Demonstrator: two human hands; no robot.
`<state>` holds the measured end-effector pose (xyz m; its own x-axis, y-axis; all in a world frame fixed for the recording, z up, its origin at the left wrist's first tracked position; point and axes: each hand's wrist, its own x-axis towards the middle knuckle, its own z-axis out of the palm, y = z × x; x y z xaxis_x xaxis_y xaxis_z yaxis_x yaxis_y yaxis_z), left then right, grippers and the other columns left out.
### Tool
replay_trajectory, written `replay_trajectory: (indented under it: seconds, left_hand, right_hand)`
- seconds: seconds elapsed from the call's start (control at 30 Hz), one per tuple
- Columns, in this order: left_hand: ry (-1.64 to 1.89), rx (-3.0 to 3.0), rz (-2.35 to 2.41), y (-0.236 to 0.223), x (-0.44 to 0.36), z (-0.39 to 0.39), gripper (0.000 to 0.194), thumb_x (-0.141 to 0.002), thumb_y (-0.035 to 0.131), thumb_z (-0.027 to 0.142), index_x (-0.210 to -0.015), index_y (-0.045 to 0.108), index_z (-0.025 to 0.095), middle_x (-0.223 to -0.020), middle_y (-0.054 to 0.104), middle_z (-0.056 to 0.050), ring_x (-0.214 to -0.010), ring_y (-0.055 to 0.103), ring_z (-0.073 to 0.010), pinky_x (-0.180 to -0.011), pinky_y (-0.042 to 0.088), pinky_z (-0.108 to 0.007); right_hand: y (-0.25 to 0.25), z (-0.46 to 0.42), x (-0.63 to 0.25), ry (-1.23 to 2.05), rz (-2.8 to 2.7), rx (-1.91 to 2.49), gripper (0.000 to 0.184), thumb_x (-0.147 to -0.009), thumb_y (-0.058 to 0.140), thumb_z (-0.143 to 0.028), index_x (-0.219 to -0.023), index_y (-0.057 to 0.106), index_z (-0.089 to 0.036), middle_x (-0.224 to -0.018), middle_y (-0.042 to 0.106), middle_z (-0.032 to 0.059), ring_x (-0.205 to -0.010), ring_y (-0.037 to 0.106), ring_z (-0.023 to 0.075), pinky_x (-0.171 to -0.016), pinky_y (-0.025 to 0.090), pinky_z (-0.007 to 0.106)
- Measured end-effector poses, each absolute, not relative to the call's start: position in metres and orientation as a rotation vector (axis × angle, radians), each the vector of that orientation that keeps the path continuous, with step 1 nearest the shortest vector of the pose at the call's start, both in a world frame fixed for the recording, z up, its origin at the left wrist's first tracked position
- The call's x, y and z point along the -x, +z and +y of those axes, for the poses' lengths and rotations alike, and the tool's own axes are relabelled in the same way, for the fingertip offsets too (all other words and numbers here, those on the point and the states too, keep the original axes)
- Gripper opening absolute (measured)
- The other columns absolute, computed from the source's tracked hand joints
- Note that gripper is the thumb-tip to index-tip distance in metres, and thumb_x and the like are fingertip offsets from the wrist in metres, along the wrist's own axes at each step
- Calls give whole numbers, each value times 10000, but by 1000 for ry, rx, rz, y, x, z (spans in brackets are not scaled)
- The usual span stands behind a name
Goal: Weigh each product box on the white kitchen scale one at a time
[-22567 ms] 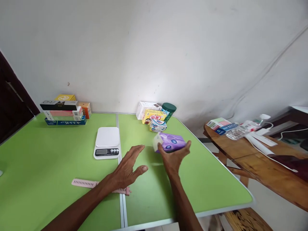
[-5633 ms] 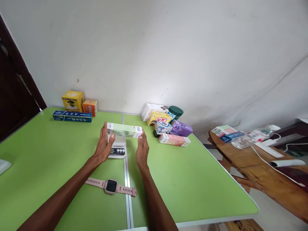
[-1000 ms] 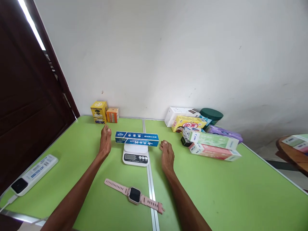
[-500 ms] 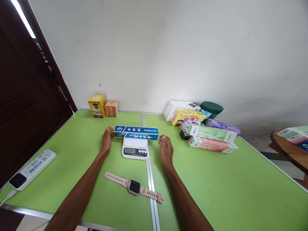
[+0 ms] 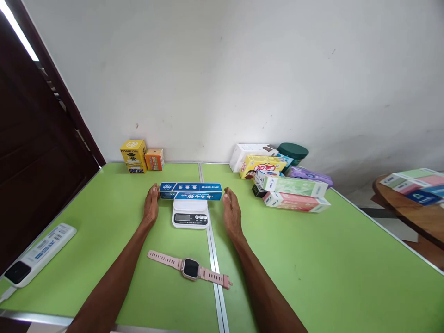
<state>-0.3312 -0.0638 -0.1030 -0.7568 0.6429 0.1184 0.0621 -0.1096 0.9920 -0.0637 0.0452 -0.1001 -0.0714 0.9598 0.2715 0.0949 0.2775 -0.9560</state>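
Note:
A long blue toothpaste box (image 5: 190,191) lies crosswise on the white kitchen scale (image 5: 190,221), its ends overhanging the weighing plate on both sides. My left hand (image 5: 151,203) is held upright at the box's left end, fingers stretched out; whether they touch it I cannot tell. By the right end stands my right hand (image 5: 233,212), also open, a narrow gap between it and the box. Nothing is gripped by either hand. The scale's display looks blank or too dim to read. In front of the scale, a pink-strapped smartwatch (image 5: 190,268) lies flat across the table seam.
At back left stand a yellow box (image 5: 133,157) and an orange box (image 5: 154,159). On the right are green (image 5: 294,186) and pink (image 5: 294,202) boxes, a yellow carton (image 5: 262,165), a white box (image 5: 250,155), a purple pack (image 5: 310,176) and a dark green-lidded tub (image 5: 293,151). A white device (image 5: 40,254) lies left.
Over the last second my left hand has come closer to the box's left end, and my right hand stays near the other end. The toothpaste box remains on the scale; the view shifts slightly.

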Motion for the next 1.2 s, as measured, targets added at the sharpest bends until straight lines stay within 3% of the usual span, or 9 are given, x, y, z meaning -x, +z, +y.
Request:
replay_trajectory:
  seconds: [0.07, 0.17, 0.37, 0.53, 0.7, 0.83, 0.97, 1.2]
  left_hand:
    - [1873, -899, 1821, -100, 327, -68, 852, -957, 528, 837, -1529, 599, 210, -1704, 508, -165, -1612, 444, -334, -1360, 304, -500]
    - [1803, -1043, 1873, -95, 321, -74, 861, -934, 531, 865, -1528, 599, 245, -1736, 468, -132, -1655, 363, -330, -1389, 224, -489]
    - [1683, -1146, 1870, -82, 313, -73, 884, -889, 477, 940, -1397, 660, 239, -1496, 661, -164, -1515, 526, -383, -1346, 299, -562]
    - [1625, -1224, 1919, -62, 296, -74, 885, -884, 451, 952, -1399, 628, 253, -1439, 661, -171, -1442, 561, -395, -1302, 352, -590]
    - [1579, -1407, 1892, -26, 254, -60, 884, -914, 443, 925, -1466, 572, 247, -1481, 636, -169, -1474, 529, -400, -1296, 358, -598]
    - [1523, -1524, 1729, 1, 202, -19, 793, -982, 467, 833, -1524, 530, 258, -1567, 593, -158, -1515, 509, -369, -1294, 373, -545]
    - [1485, -1629, 1536, 15, 147, 42, 769, -1002, 532, 762, -1571, 478, 247, -1668, 501, -171, -1578, 444, -356, -1317, 340, -514]
    - [1390, -1630, 1445, -2, 83, 149, 866, -981, 540, 771, -1602, 405, 182, -1669, 492, -227, -1542, 494, -385, -1291, 381, -529]
  right_hand:
    - [-96, 42, 66, 1056, -1450, 980, 819, -976, 496, -795, -1517, 605, -189, -1642, 551, 199, -1546, 494, 321, -1292, 355, 567]
    - [-90, 38, 70, 1115, -1456, 897, 786, -965, 532, -800, -1491, 652, -228, -1565, 634, 174, -1533, 521, 317, -1284, 373, 579]
    - [-77, 30, 79, 1112, -1487, 789, 742, -983, 504, -810, -1444, 709, -266, -1412, 749, 104, -1458, 598, 337, -1292, 370, 579]
    - [-65, 26, 76, 1087, -1404, 814, 727, -934, 544, -856, -1398, 741, -332, -1383, 765, 98, -1441, 613, 396, -1241, 418, 649]
    - [-40, 38, 47, 994, -1281, 869, 790, -968, 487, -820, -1474, 672, -242, -1462, 704, 146, -1390, 638, 375, -1205, 458, 574]
    - [-21, 67, -3, 798, -1187, 977, 769, -987, 451, -756, -1480, 615, -190, -1475, 678, 167, -1391, 608, 350, -1212, 421, 527]
    - [-4, 112, -64, 652, -1119, 1065, 740, -969, 446, -767, -1407, 602, -193, -1344, 731, 167, -1226, 666, 338, -1100, 482, 495]
    - [14, 199, -141, 508, -1251, 1214, 767, -929, 427, -859, -1271, 598, -194, -1245, 731, 185, -1132, 672, 362, -1003, 511, 482]
